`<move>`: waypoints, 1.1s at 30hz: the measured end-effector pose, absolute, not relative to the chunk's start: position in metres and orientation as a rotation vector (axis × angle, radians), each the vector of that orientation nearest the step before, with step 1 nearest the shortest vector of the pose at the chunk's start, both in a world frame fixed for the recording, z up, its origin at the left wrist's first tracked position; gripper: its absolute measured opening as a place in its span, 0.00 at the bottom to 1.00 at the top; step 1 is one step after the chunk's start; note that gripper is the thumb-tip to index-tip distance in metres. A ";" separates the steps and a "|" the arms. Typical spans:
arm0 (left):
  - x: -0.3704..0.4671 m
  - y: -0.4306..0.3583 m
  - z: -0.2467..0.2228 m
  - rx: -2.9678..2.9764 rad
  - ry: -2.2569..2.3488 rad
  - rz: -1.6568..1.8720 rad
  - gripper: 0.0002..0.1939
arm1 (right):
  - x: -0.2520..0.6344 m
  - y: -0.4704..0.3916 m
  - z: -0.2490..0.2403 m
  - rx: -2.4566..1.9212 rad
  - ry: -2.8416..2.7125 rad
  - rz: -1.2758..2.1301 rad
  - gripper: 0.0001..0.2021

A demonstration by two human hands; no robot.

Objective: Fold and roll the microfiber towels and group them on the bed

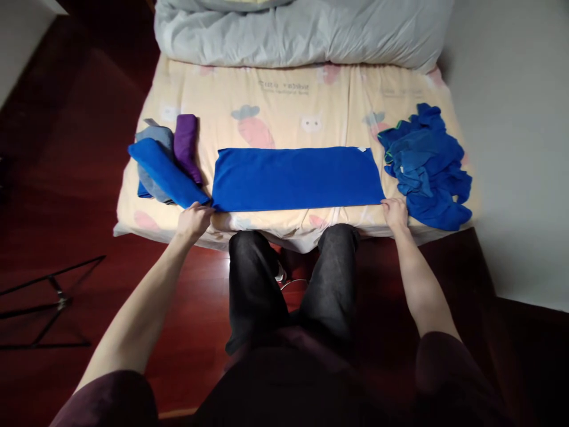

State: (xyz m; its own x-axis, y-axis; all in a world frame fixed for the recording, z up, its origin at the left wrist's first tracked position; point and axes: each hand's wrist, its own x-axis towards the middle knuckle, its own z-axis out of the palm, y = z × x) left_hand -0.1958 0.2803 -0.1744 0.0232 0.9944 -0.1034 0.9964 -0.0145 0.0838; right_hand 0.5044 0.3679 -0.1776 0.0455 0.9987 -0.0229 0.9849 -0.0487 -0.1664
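A blue towel [297, 179] lies flat as a long rectangle across the near part of the bed, with a small white tag at its far right edge. My left hand [194, 219] pinches the towel's near left corner, close to the end of a rolled blue cloth [166, 169]. At the near right corner, my right hand [395, 213] is closed on the same towel. Beside my right hand is a crumpled pile of blue cloths [427, 166], some with green edging.
The rolled blue cloth rests on a grey-blue cloth [162, 137], next to a purple roll [185, 145]. A grey quilt [302, 32] is bunched across the patterned bed sheet [293, 98]. A wall [515, 148] stands at right; a black metal stand [60, 302] is on the floor at left.
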 end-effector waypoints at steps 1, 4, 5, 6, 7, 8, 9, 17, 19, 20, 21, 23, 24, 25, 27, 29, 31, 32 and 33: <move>-0.195 0.278 -0.174 2.157 2.108 -0.047 0.25 | 0.504 0.364 -0.175 -2.216 -2.119 0.181 0.20; -0.192 0.272 -0.172 2.191 2.068 -0.142 0.25 | 0.502 0.356 -0.170 -2.290 -2.192 0.173 0.20; -0.191 0.271 -0.171 2.200 2.048 -0.172 0.25 | 0.499 0.354 -0.168 -2.327 -2.206 0.184 0.20; -0.189 0.271 -0.169 2.206 2.029 -0.205 0.25 | 0.496 0.353 -0.166 -2.368 -2.218 0.199 0.20; -0.187 0.271 -0.167 2.209 2.016 -0.245 0.25 | 0.492 0.352 -0.164 -2.406 -2.224 0.215 0.20; -0.185 0.272 -0.165 2.207 2.012 -0.291 0.24 | 0.487 0.352 -0.161 -2.447 -2.227 0.228 0.21; -0.182 0.274 -0.162 2.205 2.011 -0.341 0.23 | 0.482 0.352 -0.157 -2.496 -2.225 0.235 0.21; -0.115 0.317 -0.136 2.234 2.055 0.125 0.28 | 0.392 0.370 -0.112 -2.407 -2.246 0.207 0.21; -0.091 0.336 -0.137 2.187 2.052 0.344 0.31 | 0.344 0.379 -0.104 -2.100 -2.242 0.217 0.26; -0.080 0.344 -0.141 2.160 2.043 0.412 0.33 | 0.317 0.384 -0.104 -1.966 -2.234 0.257 0.28; -0.069 0.352 -0.146 2.133 2.036 0.459 0.34 | 0.288 0.388 -0.106 -1.857 -2.234 0.311 0.30; -0.052 0.361 -0.161 2.068 2.043 0.510 0.35 | 0.231 0.393 -0.118 -1.695 -2.254 0.437 0.33; -0.046 0.362 -0.171 2.028 2.057 0.520 0.35 | 0.205 0.394 -0.128 -1.635 -2.274 0.492 0.34; -0.040 0.360 -0.182 1.990 2.074 0.523 0.35 | 0.183 0.394 -0.139 -1.589 -2.298 0.522 0.34; -0.033 0.352 -0.202 1.926 2.120 0.521 0.35 | 0.152 0.390 -0.165 -1.543 -2.363 0.572 0.33; -0.031 0.342 -0.216 1.898 2.161 0.525 0.35 | 0.139 0.383 -0.187 -1.542 -2.396 0.577 0.32; -0.031 0.335 -0.222 1.895 2.166 0.534 0.36 | 0.137 0.378 -0.200 -1.545 -2.407 0.518 0.31; -0.031 0.334 -0.223 1.891 2.157 0.536 0.36 | 0.139 0.377 -0.204 -1.545 -2.410 0.474 0.31; -0.032 0.334 -0.223 1.886 2.145 0.537 0.36 | 0.141 0.377 -0.205 -1.540 -2.419 0.438 0.30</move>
